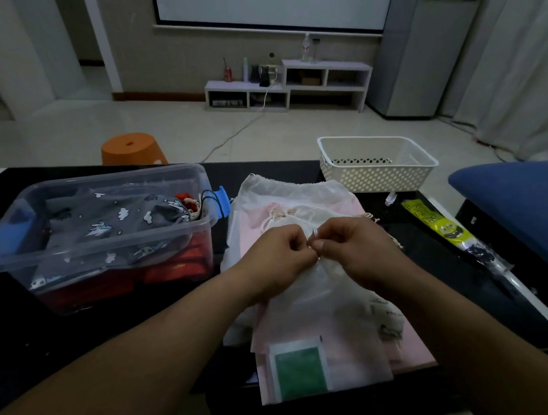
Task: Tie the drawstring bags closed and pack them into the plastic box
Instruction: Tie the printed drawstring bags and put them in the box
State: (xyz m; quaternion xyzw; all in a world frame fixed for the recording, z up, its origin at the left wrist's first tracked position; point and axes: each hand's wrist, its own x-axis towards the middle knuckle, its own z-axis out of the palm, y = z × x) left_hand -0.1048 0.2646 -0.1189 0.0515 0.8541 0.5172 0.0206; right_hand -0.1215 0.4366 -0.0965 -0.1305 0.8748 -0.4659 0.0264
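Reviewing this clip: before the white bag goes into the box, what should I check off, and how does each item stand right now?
1. Both hands on the cord: left hand and right hand pinch the drawstring: ok.
2. Knot finished: the fingers hide it: cannot tell.
3. Plastic box lid off, to the left of the white bag: ok.
4. Room in the box: the grey bag lies near the rim: cannot tell.
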